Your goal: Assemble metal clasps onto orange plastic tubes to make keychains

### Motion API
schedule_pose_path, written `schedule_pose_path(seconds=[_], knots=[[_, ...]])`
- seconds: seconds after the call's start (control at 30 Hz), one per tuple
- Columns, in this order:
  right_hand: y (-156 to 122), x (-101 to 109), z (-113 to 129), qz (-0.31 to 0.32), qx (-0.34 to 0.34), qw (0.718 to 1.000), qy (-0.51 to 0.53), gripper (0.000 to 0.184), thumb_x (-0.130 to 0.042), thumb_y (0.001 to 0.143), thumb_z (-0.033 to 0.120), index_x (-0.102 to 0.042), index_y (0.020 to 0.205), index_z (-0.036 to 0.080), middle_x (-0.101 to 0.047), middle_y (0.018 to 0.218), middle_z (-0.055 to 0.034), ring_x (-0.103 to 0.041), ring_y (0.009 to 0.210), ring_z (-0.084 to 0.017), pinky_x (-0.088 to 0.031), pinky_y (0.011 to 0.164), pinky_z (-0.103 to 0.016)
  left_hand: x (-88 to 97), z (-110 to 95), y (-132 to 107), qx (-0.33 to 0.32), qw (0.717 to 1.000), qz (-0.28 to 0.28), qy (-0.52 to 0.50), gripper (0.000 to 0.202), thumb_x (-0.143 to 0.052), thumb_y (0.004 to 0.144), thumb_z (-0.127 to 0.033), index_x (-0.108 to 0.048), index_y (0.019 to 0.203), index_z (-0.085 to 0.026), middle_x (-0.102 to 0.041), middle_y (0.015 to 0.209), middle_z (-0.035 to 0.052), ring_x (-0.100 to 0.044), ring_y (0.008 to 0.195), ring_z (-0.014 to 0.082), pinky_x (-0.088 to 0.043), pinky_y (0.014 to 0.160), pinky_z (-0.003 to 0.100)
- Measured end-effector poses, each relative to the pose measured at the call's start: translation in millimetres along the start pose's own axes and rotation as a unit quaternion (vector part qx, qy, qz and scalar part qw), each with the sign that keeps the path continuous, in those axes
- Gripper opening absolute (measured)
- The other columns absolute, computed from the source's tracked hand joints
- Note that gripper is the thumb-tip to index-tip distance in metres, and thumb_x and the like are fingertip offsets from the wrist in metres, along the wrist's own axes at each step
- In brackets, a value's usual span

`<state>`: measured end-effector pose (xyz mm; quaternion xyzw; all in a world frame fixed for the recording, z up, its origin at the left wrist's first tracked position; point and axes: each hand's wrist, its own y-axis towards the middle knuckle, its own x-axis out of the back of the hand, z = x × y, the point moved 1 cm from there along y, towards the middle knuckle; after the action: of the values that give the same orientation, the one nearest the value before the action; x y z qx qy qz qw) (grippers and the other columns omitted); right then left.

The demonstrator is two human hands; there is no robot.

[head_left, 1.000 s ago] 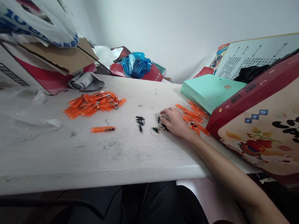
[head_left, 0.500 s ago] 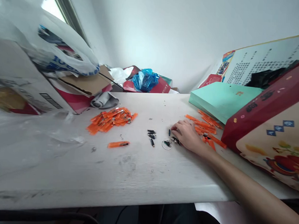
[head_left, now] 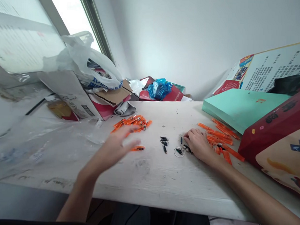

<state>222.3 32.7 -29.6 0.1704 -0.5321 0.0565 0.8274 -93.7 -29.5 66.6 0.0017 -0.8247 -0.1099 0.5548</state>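
My left hand (head_left: 115, 147), slightly blurred, hovers over the table with fingers apart and nothing in it. Just beyond it lies a heap of orange plastic pieces (head_left: 140, 120), some with metal bits. A single orange piece with a dark insert (head_left: 139, 148) lies by its fingertips. My right hand (head_left: 196, 143) rests on the table, fingers curled down, their tips partly hidden. Beside those fingers are small black pieces with metal ends (head_left: 187, 148) and one upright-lying black piece (head_left: 181, 140). A thin ring (head_left: 175, 154) encircles more dark pieces. Several black pieces (head_left: 164, 143) lie further left.
More long orange pieces (head_left: 219, 136) lie right of my right hand, against a mint-green box (head_left: 238, 105) and a red printed bag (head_left: 270, 126). Clear plastic sheeting (head_left: 52, 148) covers the left side. Behind it stand a carton (head_left: 74, 93) and a white plastic bag (head_left: 99, 66).
My left hand has come into view from the lower left, reaching over the table. The view has swung left. My right hand stays at the same spot by the black pieces.
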Motion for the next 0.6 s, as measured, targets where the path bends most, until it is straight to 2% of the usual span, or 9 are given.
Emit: schedule_pose_path(seconds=[0.1, 0.17, 0.27, 0.43, 0.5, 0.6], knots=[[0, 4, 0, 0.006, -0.002, 1.000, 0.004, 0.031, -0.039, 0.106, 0.025, -0.064, 0.089, 0.017, -0.067, 0.097, -0.0097, -0.055, 0.097, -0.027, -0.033, 0.090, -0.042, -22.5, 20, 0, -0.036, 0.993, 0.106, 0.026, 0.046, -0.065, 0.093, -0.051, -0.067, 0.130, -0.023, -0.066, 0.135, 0.0077, -0.059, 0.127, 0.0312, -0.046, 0.109, 0.044], [0, 8, 1, 0.016, 0.005, 1.000, 0.004, 0.029, -0.042, 0.106, 0.023, -0.063, 0.088, 0.017, -0.067, 0.095, -0.0096, -0.055, 0.095, -0.026, -0.034, 0.089, -0.041, -33.9, 32, 1, -0.054, 0.991, 0.121, 0.025, 0.035, -0.055, 0.099, -0.050, -0.072, 0.117, -0.025, -0.068, 0.129, 0.0069, -0.060, 0.123, 0.0294, -0.047, 0.104, 0.042], [-2, 12, 4, 0.031, 0.026, 0.999, 0.011, 0.024, -0.048, 0.103, 0.020, -0.065, 0.087, 0.017, -0.067, 0.095, -0.0098, -0.057, 0.093, -0.025, -0.036, 0.087, -0.038, -37.6, 36, 7, -0.056, 0.989, 0.134, -0.002, 0.035, -0.052, 0.100, -0.052, -0.071, 0.105, -0.023, -0.071, 0.114, 0.0068, -0.065, 0.106, 0.0264, -0.050, 0.093, 0.038], [-1, 14, 6, 0.017, 0.041, 0.998, 0.051, 0.019, -0.056, 0.102, 0.020, -0.071, 0.092, 0.016, -0.069, 0.097, -0.0107, -0.061, 0.094, -0.024, -0.041, 0.084, -0.036, -33.0, 16, 19, -0.048, 0.982, 0.175, -0.049, 0.029, -0.055, 0.099, -0.049, -0.062, 0.096, -0.021, -0.069, 0.100, 0.0048, -0.065, 0.088, 0.0227, -0.049, 0.074, 0.032], [1, 14, 7, -0.006, 0.046, 0.996, 0.077, 0.018, -0.056, 0.103, 0.022, -0.071, 0.096, 0.016, -0.070, 0.099, -0.0108, -0.062, 0.095, -0.023, -0.044, 0.084, -0.035, -36.6, 3, 25, -0.070, 0.981, 0.163, -0.072, 0.029, -0.052, 0.101, -0.050, -0.059, 0.099, -0.022, -0.068, 0.100, 0.0040, -0.064, 0.087, 0.0213, -0.048, 0.074, 0.031], [2, 15, 11, -0.048, 0.064, 0.990, 0.113, 0.020, -0.053, 0.106, 0.027, -0.070, 0.106, 0.017, -0.071, 0.105, -0.0090, -0.064, 0.099, -0.020, -0.048, 0.086, -0.031, -49.9, -19, 39, -0.117, 0.980, 0.110, -0.115, 0.026, -0.048, 0.104, -0.049, -0.055, 0.105, -0.023, -0.067, 0.104, 0.0033, -0.065, 0.095, 0.0210, -0.048, 0.080, 0.031]])
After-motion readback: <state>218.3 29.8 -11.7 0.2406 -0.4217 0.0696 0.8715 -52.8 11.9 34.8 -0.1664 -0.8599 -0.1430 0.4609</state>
